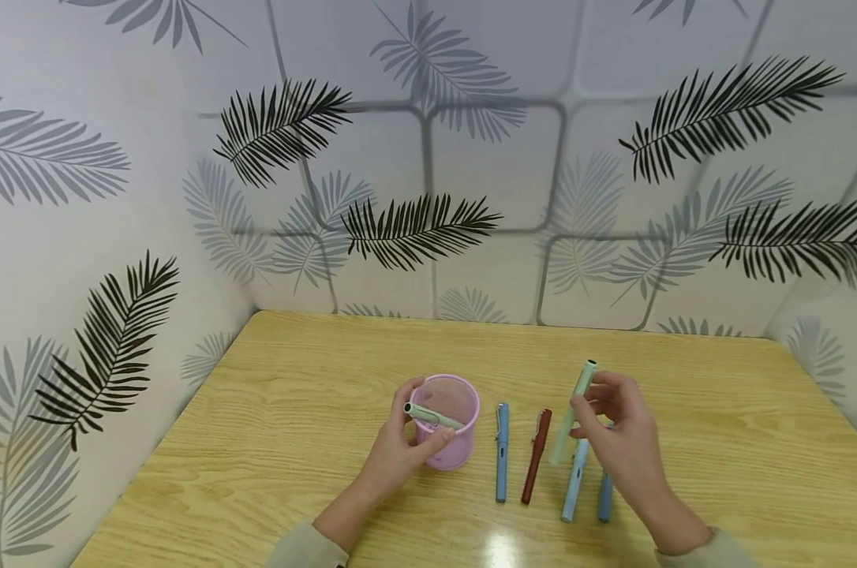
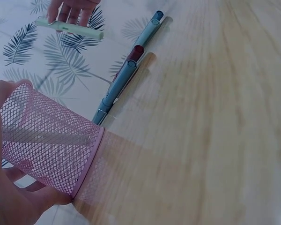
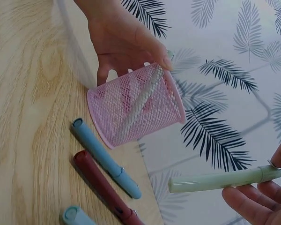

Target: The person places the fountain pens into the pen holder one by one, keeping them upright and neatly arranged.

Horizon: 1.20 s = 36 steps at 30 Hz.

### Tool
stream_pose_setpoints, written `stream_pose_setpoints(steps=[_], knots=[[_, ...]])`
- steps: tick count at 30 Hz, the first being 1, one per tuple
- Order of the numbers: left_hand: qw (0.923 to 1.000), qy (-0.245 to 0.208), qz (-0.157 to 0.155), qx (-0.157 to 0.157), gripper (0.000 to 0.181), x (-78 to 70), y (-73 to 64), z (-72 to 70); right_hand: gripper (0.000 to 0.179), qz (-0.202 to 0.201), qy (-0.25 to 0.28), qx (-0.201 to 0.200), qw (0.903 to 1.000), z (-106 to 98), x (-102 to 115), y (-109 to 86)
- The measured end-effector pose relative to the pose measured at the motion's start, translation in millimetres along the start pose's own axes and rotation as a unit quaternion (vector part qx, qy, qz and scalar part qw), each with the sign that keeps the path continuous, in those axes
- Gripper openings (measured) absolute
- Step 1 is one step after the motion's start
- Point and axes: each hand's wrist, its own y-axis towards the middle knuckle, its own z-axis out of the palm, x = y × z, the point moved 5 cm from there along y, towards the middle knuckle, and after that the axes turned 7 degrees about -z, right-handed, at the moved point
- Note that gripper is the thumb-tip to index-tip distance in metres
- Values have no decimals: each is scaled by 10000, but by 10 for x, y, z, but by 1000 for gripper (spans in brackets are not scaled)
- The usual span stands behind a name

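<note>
L hand (image 1: 402,450) grips round pink mesh cup (image 1: 453,455) w/ 1 green pen (image 1: 428,416), R hand (image 1: 623,438) pinches 2nd green pen (image 1: 582,383), 4 slim pens (image 1: 502,457) well fwd of woodgrain bench's (image 1: 315,363) back edge

The table (image 1: 279,394) carries a cup (image 1: 451,454) and four pens (image 1: 502,457)

Through my head view I look down on a pale wooden table (image 1: 293,355), its yellowish grain running from side to side. Behind the table I see a back wall (image 1: 492,166) crossed by soft grey lines that form rounded rectangles. Black fronds (image 1: 421,229) and fainter grey-blue fronds (image 1: 453,69) are scattered over it. To the table's left, a whitish left wall (image 1: 159,225) carries the same leaf pattern, and a patterned right wall (image 1: 855,331) stands at the table's right. I make out one white glare spot (image 1: 501,548) on the table's near part.
</note>
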Motion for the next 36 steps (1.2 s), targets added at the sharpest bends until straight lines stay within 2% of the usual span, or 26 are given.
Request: stream_pose_setpoints(steps=[4,10,22,30,36], knots=[[10000,-6,21,-17,71,-7,1,5,30,-82,171,-104,9998,64,15,22],[10000,19,47,-60,71,-6,-5,0,32,-465,555,-191,9972,190,90,59],[10000,-69,17,8,72,-25,-6,19,33,-662,999,-221,9926,395,208,162],[9999,-96,13,-33,73,-4,2,24,32,-902,1505,-371,9838,529,283,275],[9999,-140,59,-48,73,7,-2,-6,31,-903,1556,-450,9827,669,299,352]])
